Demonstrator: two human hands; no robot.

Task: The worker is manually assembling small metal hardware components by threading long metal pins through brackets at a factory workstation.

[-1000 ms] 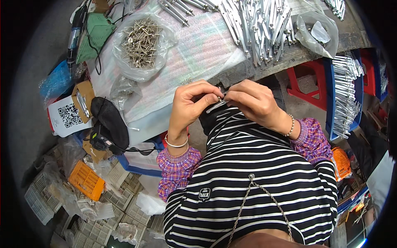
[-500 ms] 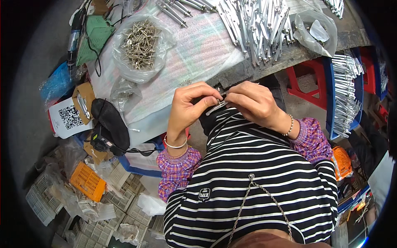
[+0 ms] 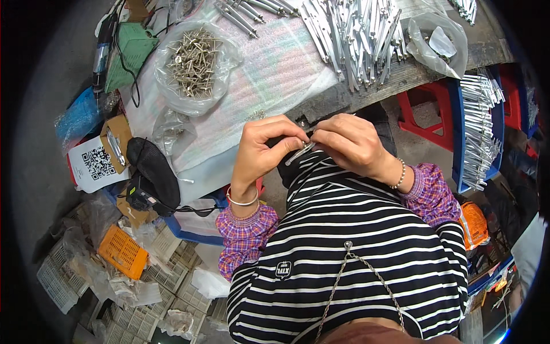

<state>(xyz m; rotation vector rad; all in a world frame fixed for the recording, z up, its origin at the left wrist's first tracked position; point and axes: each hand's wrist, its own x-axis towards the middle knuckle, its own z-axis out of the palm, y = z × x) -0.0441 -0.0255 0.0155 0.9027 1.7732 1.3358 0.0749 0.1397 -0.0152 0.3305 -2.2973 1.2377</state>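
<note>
Close to my striped shirt, at the front edge of the bench, both hands meet over a slim silver metal strip point(image 3: 298, 153). My left hand point(image 3: 264, 148) is closed, thumb and forefinger pinched at the strip's upper end. From the other side, my right hand point(image 3: 352, 143) curls its fingers round the same end. Between the fingertips a small part may be hidden; I cannot make it out. Left of my hands, headed metal pins point(image 3: 195, 60) fill a clear plastic bag point(image 3: 231, 51). Many similar silver strips point(image 3: 355, 40) lie heaped at the far side of the bench.
A blue tray point(image 3: 456, 143) of silver strips stands at the right, near a red stool point(image 3: 427, 109). At the left are a black pouch point(image 3: 154, 172), a green box point(image 3: 134, 51) and a cable. Lower left, an orange basket point(image 3: 122, 251) lies among plastic crates point(image 3: 57, 275).
The metal strip has tilted slightly between my fingers, and the fingertips have shifted a little. Both hands otherwise keep their place.
</note>
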